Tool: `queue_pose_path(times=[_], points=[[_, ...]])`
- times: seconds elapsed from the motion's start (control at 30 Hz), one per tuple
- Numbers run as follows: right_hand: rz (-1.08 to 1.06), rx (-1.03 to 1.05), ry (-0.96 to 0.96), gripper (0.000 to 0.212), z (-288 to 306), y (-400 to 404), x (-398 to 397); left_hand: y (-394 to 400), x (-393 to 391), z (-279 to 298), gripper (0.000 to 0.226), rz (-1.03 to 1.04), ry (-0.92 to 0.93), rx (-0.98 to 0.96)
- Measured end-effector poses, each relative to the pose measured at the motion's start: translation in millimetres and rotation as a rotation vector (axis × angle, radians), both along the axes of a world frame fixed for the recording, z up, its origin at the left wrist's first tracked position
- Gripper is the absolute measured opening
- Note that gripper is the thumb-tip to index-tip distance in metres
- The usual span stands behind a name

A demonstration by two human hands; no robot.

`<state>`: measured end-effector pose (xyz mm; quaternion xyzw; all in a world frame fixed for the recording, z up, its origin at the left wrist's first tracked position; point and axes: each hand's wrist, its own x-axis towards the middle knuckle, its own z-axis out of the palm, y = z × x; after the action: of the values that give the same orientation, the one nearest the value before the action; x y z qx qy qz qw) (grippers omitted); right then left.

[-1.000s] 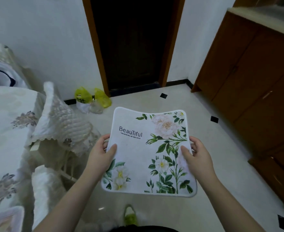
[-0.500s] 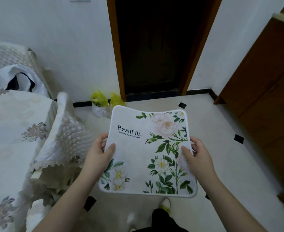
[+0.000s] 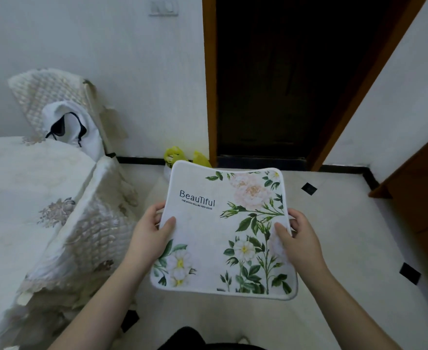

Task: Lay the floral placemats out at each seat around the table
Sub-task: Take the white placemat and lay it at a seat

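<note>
Placemat [image 3: 223, 231] between both hands, table [image 3: 18, 198] left, doorway [image 3: 283, 79] behind — cabinet [image 3: 420, 198] right

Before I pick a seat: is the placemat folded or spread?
Spread: placemat shows its whole printed face, held by left hand and right hand.

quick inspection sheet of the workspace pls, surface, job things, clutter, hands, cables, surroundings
surface: table under a cream floral tablecloth at the left; no placemat visible on the part in view
job's things: one white square placemat with green leaves, pale flowers and the word "Beautiful", held in the air over the floor, printed side up
clutter: yellow-green plastic bags on the floor by the wall; white and black cloth on a quilt-covered chair back
grippers: left hand grips the placemat's left edge, right hand its right edge, thumbs on top
cables: nothing seen
surroundings: dark doorway with a brown wooden frame, brown wooden cabinet at right, pale tiled floor
</note>
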<state>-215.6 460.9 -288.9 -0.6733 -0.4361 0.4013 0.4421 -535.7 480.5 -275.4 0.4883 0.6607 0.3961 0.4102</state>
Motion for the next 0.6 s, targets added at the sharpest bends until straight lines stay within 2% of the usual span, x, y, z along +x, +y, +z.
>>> queue_pose_path(times=[0.47, 0.6], points=[[0.197, -0.015, -0.046, 0.03, 2.6, 174.9, -84.7, 114.0, -82.2, -12.4, 0.037, 0.201, 0.015, 0.026], [0.247, -0.011, -0.08, 0.031, 13.2, 228.2, -121.0, 152.9, -114.0, -10.0, 0.029, 0.243, -0.035, 0.039]])
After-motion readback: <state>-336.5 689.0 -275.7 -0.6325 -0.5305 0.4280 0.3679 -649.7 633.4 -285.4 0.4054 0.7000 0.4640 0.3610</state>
